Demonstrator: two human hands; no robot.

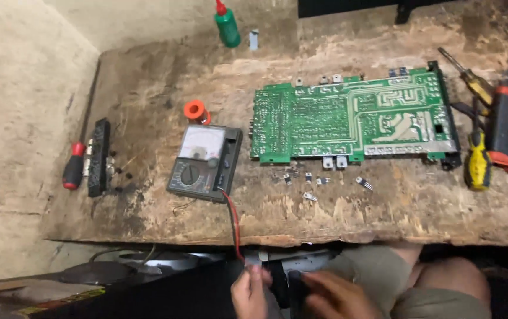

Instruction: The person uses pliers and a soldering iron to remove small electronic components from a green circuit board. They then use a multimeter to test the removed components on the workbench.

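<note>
Nearest the camera, both hands work low over the lap, below the near edge of the worn wooden board. The left hand pinches the end of the red and black test leads, and the right hand closes on a small dark object between the two hands; blur keeps me from telling what that object is or how firmly it is held. The leads run up over the board's edge to the analog multimeter, which lies flat on the board just left of the green circuit board, pale dial face up and round selector knob below it. Handling here would go best, I judge, with the leads kept slack enough that they do not drag the meter toward the edge, and with the fingers kept behind any bare metal tips. The meter's dark case looks scuffed but whole. Small loose components lie scattered just below the circuit board. An orange solder spool sits just behind the meter, and a green squeeze bottle stands at the far edge. A red-handled screwdriver lies at the far left beside a black strip, and several more hand tools lie at the right.
</note>
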